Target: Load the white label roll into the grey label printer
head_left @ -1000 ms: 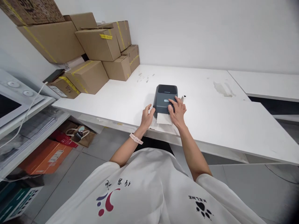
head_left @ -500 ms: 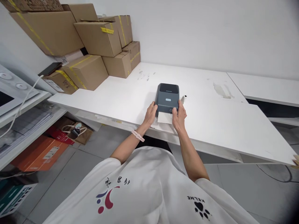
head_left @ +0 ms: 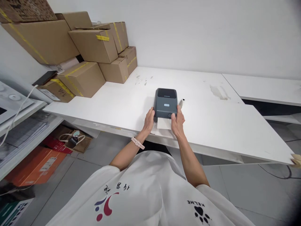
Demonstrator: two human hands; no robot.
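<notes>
A dark grey label printer sits near the front edge of the white table. My left hand is closed on its left side near the front corner. On the opposite side, my right hand grips the front right corner, thumb on the front face. A piece of white paper sticks out below the printer's front, between my hands. Just behind my right fingers, a small pale strip shows at the printer's right side, next to a small black spot.
Several taped cardboard boxes are stacked at the table's back left, a dark phone-like slab on one. A shelf at the left holds papers; an orange box and a paper bag stand on the floor. A wall closes off the back.
The whole view has shifted slightly, so everything sits a little lower and further left. Both hands keep their hold on the printer.
</notes>
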